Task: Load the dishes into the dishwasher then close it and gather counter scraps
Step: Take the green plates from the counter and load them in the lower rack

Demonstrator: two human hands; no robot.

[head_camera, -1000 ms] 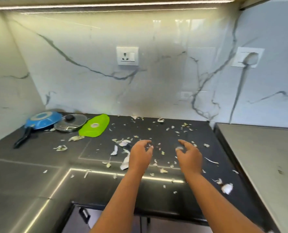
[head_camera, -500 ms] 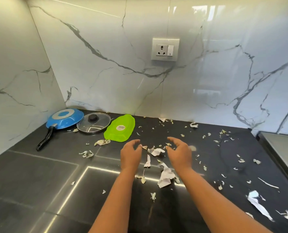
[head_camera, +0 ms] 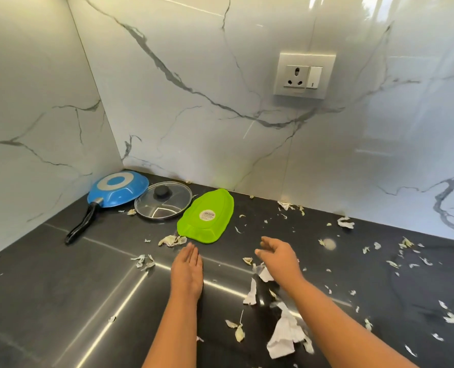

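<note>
Several pale peel and paper scraps lie scattered over the black counter (head_camera: 61, 274), thickest in the middle and on the right. A large torn paper scrap (head_camera: 283, 334) lies under my right forearm, and a peel clump (head_camera: 171, 240) sits just beyond my left fingertips. My left hand (head_camera: 187, 272) is flat, fingers straight and together, low over the counter and holding nothing. My right hand (head_camera: 279, 257) hovers with fingers loosely bent, empty, over a small paper piece (head_camera: 265, 274).
At the back left an upside-down blue frying pan (head_camera: 117, 188) with a black handle, a glass lid (head_camera: 163, 200) and an upside-down green plastic tray (head_camera: 207, 216) lie against the marble wall. A wall socket (head_camera: 304, 75) is above.
The view has shifted left and closer to the counter. My left hand has straightened from curled to flat and reached further toward the peel clump; my right hand stays loosely bent.
</note>
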